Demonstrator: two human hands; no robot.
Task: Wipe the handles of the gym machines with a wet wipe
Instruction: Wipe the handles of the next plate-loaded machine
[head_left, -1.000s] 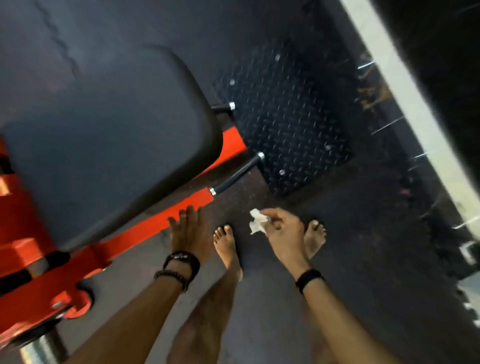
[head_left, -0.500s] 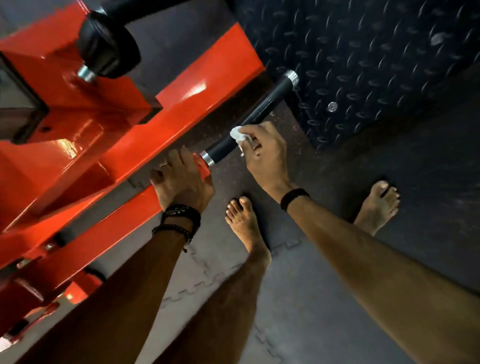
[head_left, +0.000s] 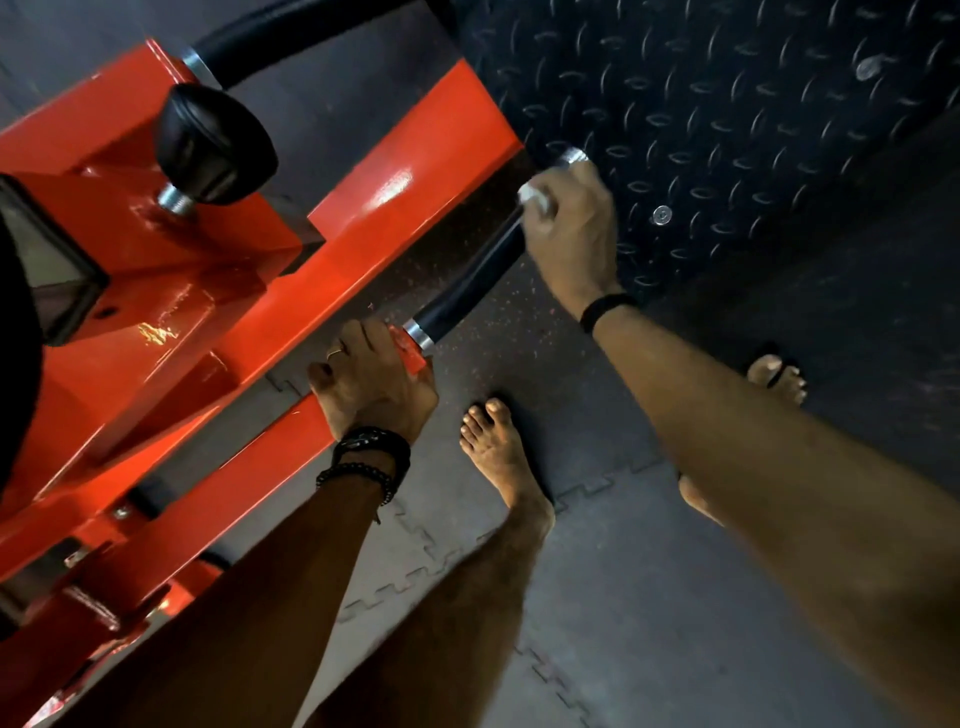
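While the left hand (head_left: 376, 382) grips the red frame (head_left: 415, 171), right-hand fingers (head_left: 558, 195) clamp the wet wipe (head_left: 535, 196) around the handle (head_left: 475, 283).

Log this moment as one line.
right hand: wipe on handle, far end | left hand: grips red frame

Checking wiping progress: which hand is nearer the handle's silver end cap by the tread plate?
Right hand, gripping beside the silver end cap. Left hand holds the red frame.
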